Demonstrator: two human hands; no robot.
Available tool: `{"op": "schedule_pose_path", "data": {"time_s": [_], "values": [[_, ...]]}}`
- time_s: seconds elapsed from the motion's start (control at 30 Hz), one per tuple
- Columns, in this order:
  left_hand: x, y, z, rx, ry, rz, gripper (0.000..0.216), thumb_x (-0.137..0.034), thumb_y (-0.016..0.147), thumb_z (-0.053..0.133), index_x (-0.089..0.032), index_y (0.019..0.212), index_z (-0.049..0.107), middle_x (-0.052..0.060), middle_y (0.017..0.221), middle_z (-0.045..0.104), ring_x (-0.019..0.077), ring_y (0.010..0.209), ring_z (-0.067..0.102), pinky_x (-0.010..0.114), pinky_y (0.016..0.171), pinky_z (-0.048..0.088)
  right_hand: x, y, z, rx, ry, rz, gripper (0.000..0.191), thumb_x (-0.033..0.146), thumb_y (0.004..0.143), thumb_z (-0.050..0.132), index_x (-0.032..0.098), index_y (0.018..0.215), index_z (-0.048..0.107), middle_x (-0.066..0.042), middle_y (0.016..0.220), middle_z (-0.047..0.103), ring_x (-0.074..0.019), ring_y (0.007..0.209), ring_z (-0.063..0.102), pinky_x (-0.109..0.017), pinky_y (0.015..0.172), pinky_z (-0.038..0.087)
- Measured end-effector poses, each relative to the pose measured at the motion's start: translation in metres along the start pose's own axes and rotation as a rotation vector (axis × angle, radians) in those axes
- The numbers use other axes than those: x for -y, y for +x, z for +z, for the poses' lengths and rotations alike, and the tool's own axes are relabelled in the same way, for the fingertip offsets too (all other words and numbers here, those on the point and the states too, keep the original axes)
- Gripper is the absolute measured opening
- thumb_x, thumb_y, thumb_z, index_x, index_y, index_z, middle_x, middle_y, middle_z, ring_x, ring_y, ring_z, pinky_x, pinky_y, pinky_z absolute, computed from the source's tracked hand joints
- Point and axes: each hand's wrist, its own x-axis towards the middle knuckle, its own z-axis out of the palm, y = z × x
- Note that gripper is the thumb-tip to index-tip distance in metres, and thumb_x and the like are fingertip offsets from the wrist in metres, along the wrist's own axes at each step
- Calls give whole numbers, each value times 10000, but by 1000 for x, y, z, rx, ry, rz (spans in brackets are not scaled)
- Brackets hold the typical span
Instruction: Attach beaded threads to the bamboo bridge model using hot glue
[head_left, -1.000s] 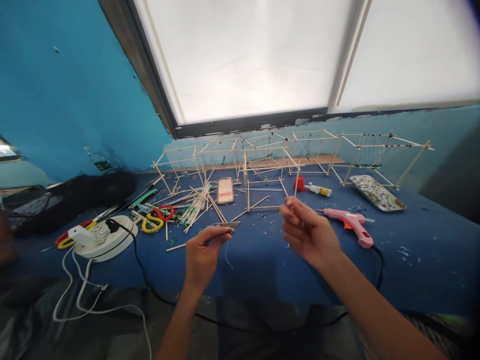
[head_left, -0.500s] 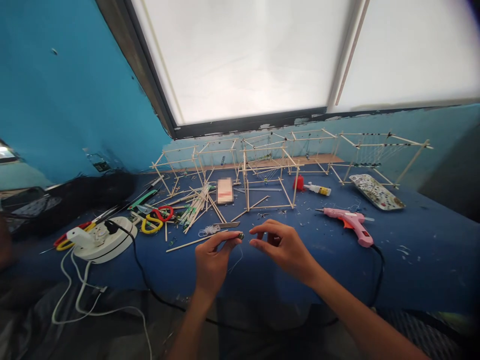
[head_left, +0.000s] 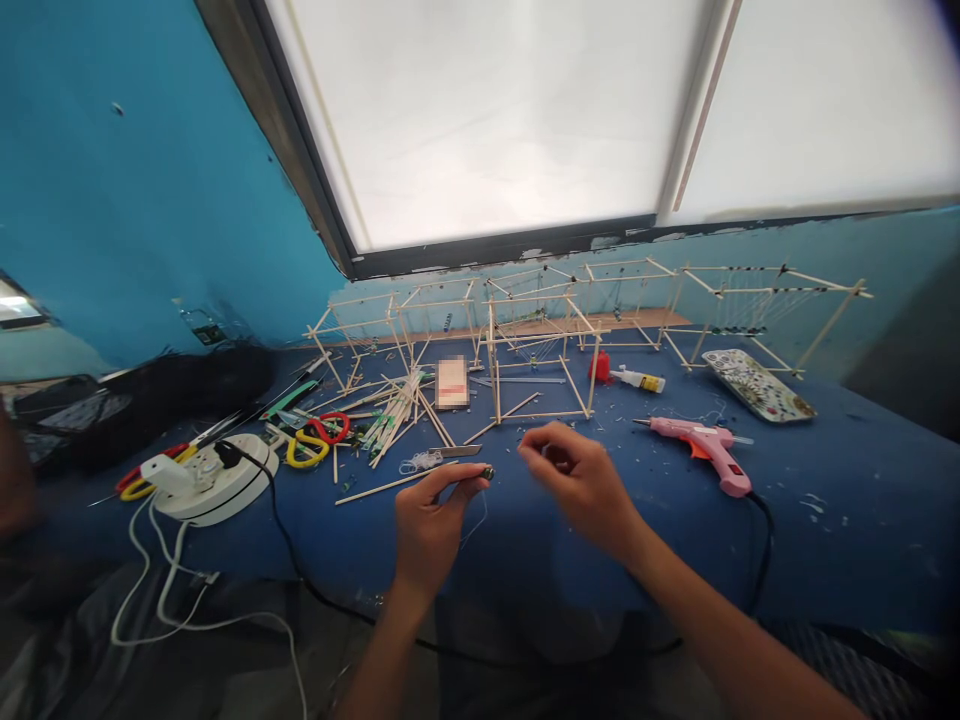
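My left hand (head_left: pixel 433 520) pinches a small dark bead (head_left: pixel 487 472) between thumb and forefinger, with a thin pale thread hanging below it. My right hand (head_left: pixel 581 482) hovers just right of the bead, fingers curled into a pinch; what it holds is too fine to make out. Both hands are above the front of the blue table (head_left: pixel 825 520). A small knot of white thread (head_left: pixel 418 461) and a flat metal blade (head_left: pixel 457 451) lie just beyond my left hand.
Loose wooden sticks (head_left: pixel 394 405), red and yellow scissors (head_left: pixel 311 440), a white socket reel (head_left: pixel 214 475), a pink glue gun (head_left: pixel 705 448), a glue bottle (head_left: pixel 636 379) and a bead tray (head_left: pixel 757 385) lie on the table. Stick frames (head_left: pixel 540 320) line the wall.
My right hand dropped from a raised position and came left close to the bead, then drew slightly right again. My left hand shifted a little right and lower.
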Motion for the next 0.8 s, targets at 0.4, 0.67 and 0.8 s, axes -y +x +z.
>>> {"op": "schedule_pose_path", "data": {"time_s": [0.4, 0.67, 0.8], "values": [[-6, 4, 4, -23, -290, -192, 133, -291, 701, 877, -239, 804, 811, 24, 774, 795, 158, 755, 751, 197, 708, 582, -18, 5, -107, -31, -770, 21, 213, 320, 913, 520, 210, 957, 698, -50, 844, 718, -186, 663, 624, -298, 614, 431], [-28, -12, 21, 70, -555, -385, 226, -351, 693, 899, -192, 812, 791, 49, 772, 791, 151, 759, 749, 195, 710, 580, 12, -40, -73, 113, -1029, 43, 435, 490, 992, 480, 225, 676, 616, -4, 757, 689, -168, 620, 639, -289, 542, 378], [-31, -16, 21, 71, -549, -385, 208, -328, 699, 897, -189, 808, 788, 49, 777, 792, 145, 763, 748, 191, 726, 582, 19, -41, -68, -88, -1109, 63, 132, 333, 946, 577, 272, 918, 691, 12, 949, 737, -176, 685, 667, -278, 470, 289]]}}
